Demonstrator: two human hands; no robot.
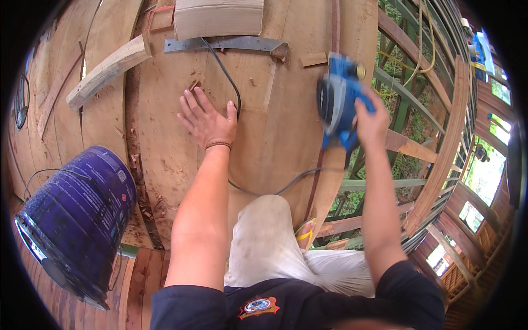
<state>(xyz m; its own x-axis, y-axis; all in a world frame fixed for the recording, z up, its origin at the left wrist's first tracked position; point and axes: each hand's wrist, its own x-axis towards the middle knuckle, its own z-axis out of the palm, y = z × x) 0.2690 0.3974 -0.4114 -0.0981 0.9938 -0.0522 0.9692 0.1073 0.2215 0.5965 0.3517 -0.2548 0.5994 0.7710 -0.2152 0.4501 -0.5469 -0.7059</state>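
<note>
Holding the blue planer [336, 102] by its handle, the right hand [372, 121] has its grip curled tight; the planer lies just left, lengthwise away from the person. Well apart, the left hand [210, 122] rests flat on the boards [291, 132], fingers spread, empty.

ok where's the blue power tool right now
In the head view, the blue power tool is right of centre, held in the right hand, by the right edge of the wooden planks and just below-right of a small wood offcut.
</note>
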